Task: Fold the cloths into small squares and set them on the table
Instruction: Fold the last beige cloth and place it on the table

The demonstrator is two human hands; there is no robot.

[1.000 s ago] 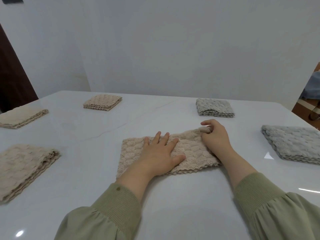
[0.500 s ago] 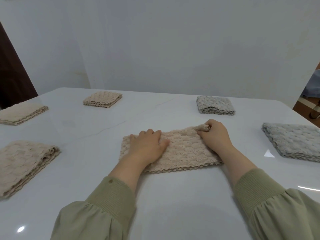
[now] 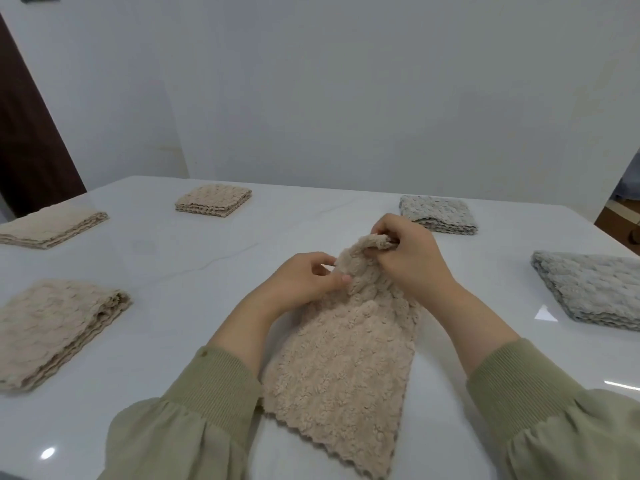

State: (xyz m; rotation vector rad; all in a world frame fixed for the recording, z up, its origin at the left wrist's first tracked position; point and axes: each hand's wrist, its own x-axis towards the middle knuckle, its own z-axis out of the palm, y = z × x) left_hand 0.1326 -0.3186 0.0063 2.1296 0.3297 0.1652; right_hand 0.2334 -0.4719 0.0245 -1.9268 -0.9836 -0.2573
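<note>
Folding under way: long beige fleecy cloth (image 3: 346,358) lies lengthwise on the white glossy table (image 3: 180,271), its far end held up off the surface. The two hands are close together, left hand (image 3: 306,278) and right hand (image 3: 412,261) both pinching that lifted end. Judged a strip, final halving not yet made. Next move calls for laying the held end onto the near end, edges matched, then pressing flat. Folded beige squares (image 3: 214,199) sit to the left, folded grey squares (image 3: 438,213) to the right. Containers: none in view.
</note>
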